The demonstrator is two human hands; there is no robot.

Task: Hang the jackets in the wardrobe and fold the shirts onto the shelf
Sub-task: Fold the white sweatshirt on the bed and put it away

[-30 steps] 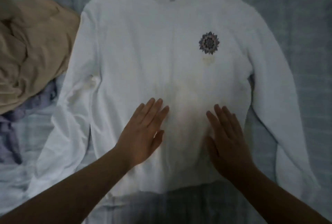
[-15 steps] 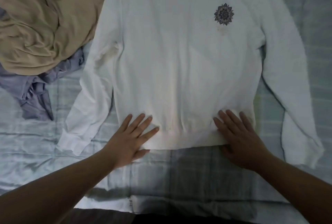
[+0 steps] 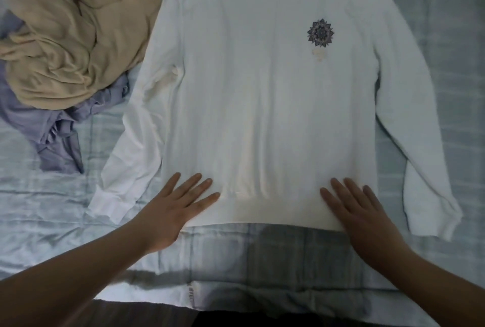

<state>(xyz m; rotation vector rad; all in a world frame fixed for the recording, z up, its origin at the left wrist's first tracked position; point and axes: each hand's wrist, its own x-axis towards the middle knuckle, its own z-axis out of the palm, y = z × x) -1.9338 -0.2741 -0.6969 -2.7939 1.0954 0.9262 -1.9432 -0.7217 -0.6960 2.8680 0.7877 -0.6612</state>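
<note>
The white long-sleeved cotton shirt (image 3: 262, 106) with a small dark flower emblem (image 3: 320, 32) on the chest lies face up and spread flat on the pale blue checked bedsheet (image 3: 262, 248), stretching away from both hands; its hem lies under the fingertips. The left hand (image 3: 170, 211) rests flat on the hem's left corner with fingers straight and fanned, gripping nothing; the right hand (image 3: 364, 219) presses flat on the hem's right corner, fingers straight and close together, likewise holding nothing. The step in hand appears to be smoothing the body before the fold; to do it well the person would probably sweep both palms outward from the middle so the faint lengthwise ripples between the hands go flat, then lay each sleeve across the chest so the edges run straight. The left sleeve (image 3: 131, 158) lies just beyond the left hand, tight against the body and slightly bunched at the cuff, so it likely needs straightening first; the right sleeve (image 3: 420, 143) angles away beyond the right hand, apart from the body. A crumpled beige fabric garment (image 3: 73, 38) lies far off past the left hand, heaped on a rumpled lilac garment (image 3: 52, 127); the beige one touches the shirt's left shoulder and might catch a sleeve swung wide. Neither wardrobe nor shelf is in view.
</note>
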